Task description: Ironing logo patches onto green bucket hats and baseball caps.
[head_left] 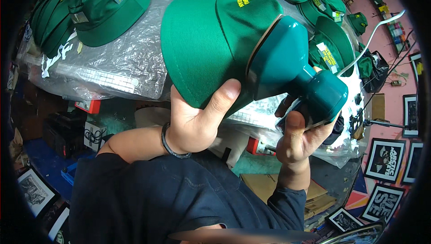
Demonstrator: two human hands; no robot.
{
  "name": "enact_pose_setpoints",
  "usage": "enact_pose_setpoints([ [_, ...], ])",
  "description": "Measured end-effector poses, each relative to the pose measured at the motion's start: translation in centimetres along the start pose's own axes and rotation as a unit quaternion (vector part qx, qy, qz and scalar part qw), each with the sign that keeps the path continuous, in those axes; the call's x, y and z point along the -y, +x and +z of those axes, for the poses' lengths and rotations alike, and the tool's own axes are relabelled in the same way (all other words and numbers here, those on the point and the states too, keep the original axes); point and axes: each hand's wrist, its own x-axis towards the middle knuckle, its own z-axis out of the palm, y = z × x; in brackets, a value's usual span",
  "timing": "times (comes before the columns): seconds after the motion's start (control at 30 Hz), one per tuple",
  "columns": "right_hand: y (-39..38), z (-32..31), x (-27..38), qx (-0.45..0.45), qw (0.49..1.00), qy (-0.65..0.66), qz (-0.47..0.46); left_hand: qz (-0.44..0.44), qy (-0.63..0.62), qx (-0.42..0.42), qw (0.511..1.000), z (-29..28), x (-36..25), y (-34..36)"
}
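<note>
Green cap (204, 42) w/ yellow label, teal iron (292, 73), both hands.

Stacked green caps (107, 10), perhaps framed prints (384, 158)

Green cap (204, 42) meets teal handheld iron (287, 71)

The cap, brim toward the left and yellow print near its crown, is held up above the foil-covered bench; the iron's flat sole presses against its right side, the rounded handle pointing lower right, white cord trailing away.
</note>
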Motion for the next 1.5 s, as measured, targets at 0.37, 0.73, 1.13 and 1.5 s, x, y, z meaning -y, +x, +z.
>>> enact_pose_setpoints([
  [0.37, 0.3, 0.4, -0.4, 0.017, 0.999, -0.031, -0.033, 0.064, 0.077, 0.011, 0.995, 0.1, 0.0, 0.2],
  [0.73, 0.1, 0.2, -0.9, -0.001, 0.998, -0.013, -0.059, -0.015, 0.019, 0.007, 1.0, 0.3, -0.1, -0.1],
  [1.13, 0.1, 0.9, -0.4, 0.023, 0.997, 0.072, 0.001, -0.001, -0.006, -0.001, 1.0, 0.0, 0.2, 0.4],
  [1.5, 1.0, 0.7, -0.9, -0.014, 0.996, -0.07, -0.044, -0.001, 0.025, 0.038, 0.999, -1.3, 1.1, 0.1],
])
